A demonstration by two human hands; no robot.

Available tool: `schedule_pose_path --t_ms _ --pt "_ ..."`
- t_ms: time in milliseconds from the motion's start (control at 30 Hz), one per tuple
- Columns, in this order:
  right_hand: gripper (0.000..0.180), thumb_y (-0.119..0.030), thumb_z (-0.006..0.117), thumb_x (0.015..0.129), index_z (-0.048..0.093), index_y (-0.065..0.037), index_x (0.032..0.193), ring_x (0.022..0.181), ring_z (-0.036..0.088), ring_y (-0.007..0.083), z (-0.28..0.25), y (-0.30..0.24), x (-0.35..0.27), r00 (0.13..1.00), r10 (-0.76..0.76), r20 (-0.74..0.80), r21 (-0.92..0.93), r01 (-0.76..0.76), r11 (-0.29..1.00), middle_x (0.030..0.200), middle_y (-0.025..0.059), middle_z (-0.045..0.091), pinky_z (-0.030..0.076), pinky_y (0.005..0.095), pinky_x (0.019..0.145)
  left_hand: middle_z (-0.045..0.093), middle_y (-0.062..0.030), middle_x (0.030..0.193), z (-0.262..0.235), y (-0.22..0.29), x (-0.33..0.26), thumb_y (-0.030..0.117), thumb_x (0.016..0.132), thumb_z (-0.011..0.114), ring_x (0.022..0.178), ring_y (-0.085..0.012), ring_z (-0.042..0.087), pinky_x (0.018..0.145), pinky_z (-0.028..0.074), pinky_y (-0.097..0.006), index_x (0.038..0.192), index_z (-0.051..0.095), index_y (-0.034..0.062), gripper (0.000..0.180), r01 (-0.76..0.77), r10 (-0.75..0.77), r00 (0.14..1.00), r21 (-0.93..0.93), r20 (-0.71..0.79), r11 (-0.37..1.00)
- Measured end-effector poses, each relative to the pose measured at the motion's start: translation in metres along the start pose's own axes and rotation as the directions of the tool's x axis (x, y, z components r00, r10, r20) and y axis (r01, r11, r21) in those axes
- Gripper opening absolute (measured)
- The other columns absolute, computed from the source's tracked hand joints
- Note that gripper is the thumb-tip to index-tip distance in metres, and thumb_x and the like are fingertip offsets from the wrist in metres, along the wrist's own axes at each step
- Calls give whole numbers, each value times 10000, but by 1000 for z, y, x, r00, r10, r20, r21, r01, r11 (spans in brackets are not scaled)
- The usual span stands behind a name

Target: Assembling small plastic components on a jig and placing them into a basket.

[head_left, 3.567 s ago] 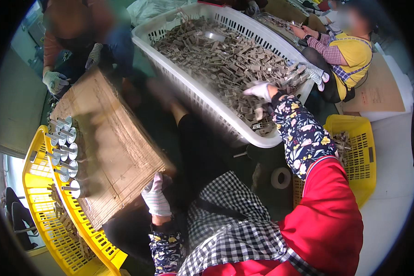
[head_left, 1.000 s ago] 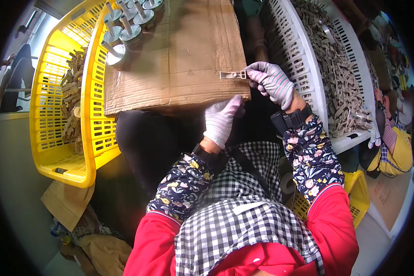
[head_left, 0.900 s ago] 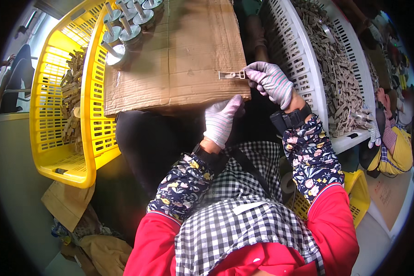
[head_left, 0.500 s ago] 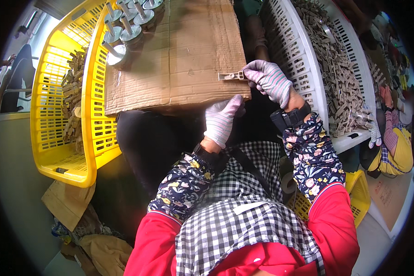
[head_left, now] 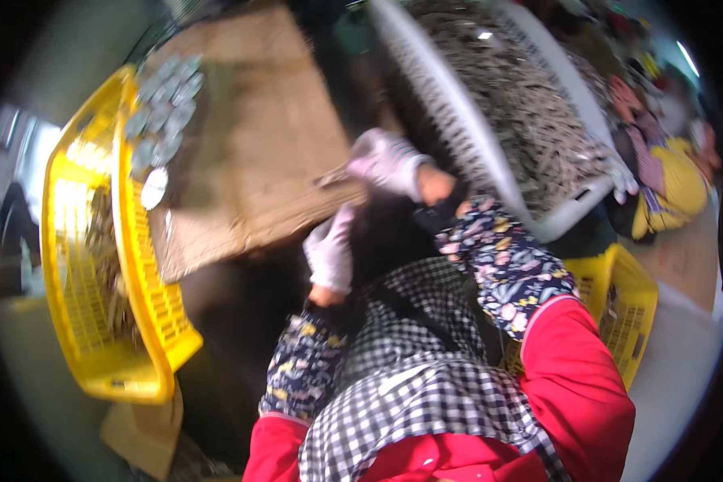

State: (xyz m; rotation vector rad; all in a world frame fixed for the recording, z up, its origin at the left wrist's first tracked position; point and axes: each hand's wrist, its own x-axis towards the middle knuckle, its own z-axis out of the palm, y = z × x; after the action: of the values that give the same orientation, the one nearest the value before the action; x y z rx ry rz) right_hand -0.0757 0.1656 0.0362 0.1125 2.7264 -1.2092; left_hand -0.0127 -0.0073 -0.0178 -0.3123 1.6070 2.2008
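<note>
In my gloved right hand (head_left: 388,163), a small beige slotted part (head_left: 332,176) is pinched between thumb and fingers. It juts leftward over the near right corner of a brown cardboard sheet (head_left: 257,120); motion blurs it. My gloved left hand (head_left: 329,251) is closed, thumb up, just off the sheet's near edge. Its fingers curl out of sight, so anything inside is hidden. Round metal discs with posts (head_left: 169,116) stand grouped along the sheet's left side.
Left of the sheet is a yellow slatted basket (head_left: 124,241) with beige parts inside. A white crate (head_left: 466,120) full of beige parts stands at the right. Another yellow basket (head_left: 631,321) sits by my right elbow. Farther right, a person in yellow (head_left: 675,189) works.
The whole view has swung, so sheet, baskets and hands appear shifted left. My right hand keeps hold of the beige part, and my left hand stays closed near the sheet's edge.
</note>
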Motion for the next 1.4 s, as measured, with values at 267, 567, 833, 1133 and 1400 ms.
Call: schedule_pose_path --t_ms 267,567,833,1133,1400 --pt "528 -395 597 789 528 -21 1154 1065 538 356 -53 -26 -31 988 105 -116 -180 -125 976 1090 232 583 419 385 922 651 -41 775 5 1 -3 237 819 680 650 -127 603 632 511 -259 876 669 0 244 6 -7 999 -18 -31 1000" --pt "267 -264 568 765 662 -91 945 909 614 297 -209 133 -61 904 373 -210 -576 -422 700 954 133 654 472 377 821 626 -42 741 23 7 4 308 868 608 645 -118 574 623 465 -264 849 642 17 294 -36 35 999 73 9 997" --pt "289 -206 461 804 676 -26 874 854 637 304 -124 223 -14 915 344 -211 -583 -401 707 932 212 637 497 390 744 606 -28 736 5 10 -17 309 861 609 646 -120 537 620 444 -271 905 639 -2 316 -115 122 991 120 -51 986" --pt "377 -303 639 732 619 22 922 989 581 354 -167 233 -54 822 536 -191 -679 -505 532 1017 231 607 470 401 818 660 -26 775 7 7 5 220 821 678 657 -101 588 640 472 -237 887 686 5 225 39 -39 998 9 41 999" --pt "357 -164 623 700 509 -61 1022 929 587 353 -167 145 -74 761 389 -519 -551 -646 528 957 188 611 469 409 790 662 -44 768 2 4 0 260 807 695 660 -103 596 649 485 -242 870 683 1 266 94 -92 996 -134 18 987"
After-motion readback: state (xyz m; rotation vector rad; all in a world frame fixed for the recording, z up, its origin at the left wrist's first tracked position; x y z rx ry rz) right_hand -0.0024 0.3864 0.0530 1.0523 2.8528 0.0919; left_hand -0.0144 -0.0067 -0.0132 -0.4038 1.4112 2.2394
